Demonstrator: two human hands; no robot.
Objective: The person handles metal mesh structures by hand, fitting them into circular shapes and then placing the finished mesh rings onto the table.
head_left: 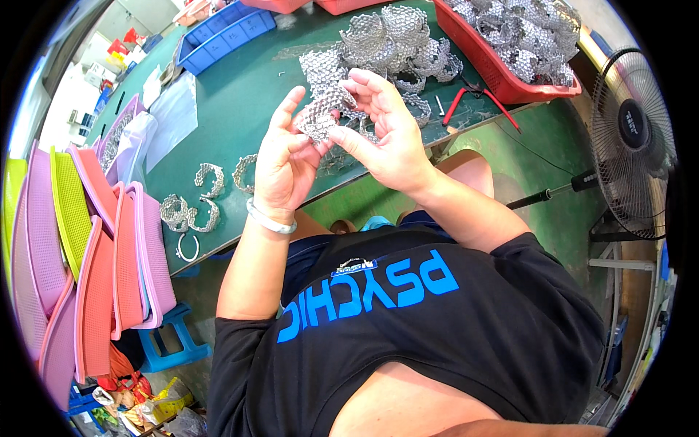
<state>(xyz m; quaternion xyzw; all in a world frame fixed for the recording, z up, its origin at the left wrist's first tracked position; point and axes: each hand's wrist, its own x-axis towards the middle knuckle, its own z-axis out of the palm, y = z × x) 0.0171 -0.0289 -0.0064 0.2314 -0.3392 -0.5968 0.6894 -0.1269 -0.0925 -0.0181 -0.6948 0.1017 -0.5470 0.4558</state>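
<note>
The green table (240, 95) ran out of view at the top; beside it stood a fan (633, 124), on it a red basket (539, 92), cut off above. Left hand (286, 156) and right hand (392, 138), both half-curled, pinched and partly hid a silver band (317, 119) over the table

The table (240, 109) is brightly lit. Left of it, glare burns white and fisheye distortion bows the baskets (45, 226).

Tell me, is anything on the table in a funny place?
Yes, maybe the red-handled pliers. They lie spread open at the edge of the green table, and one handle seems to poke past it, so a bump might knock them off.
</note>
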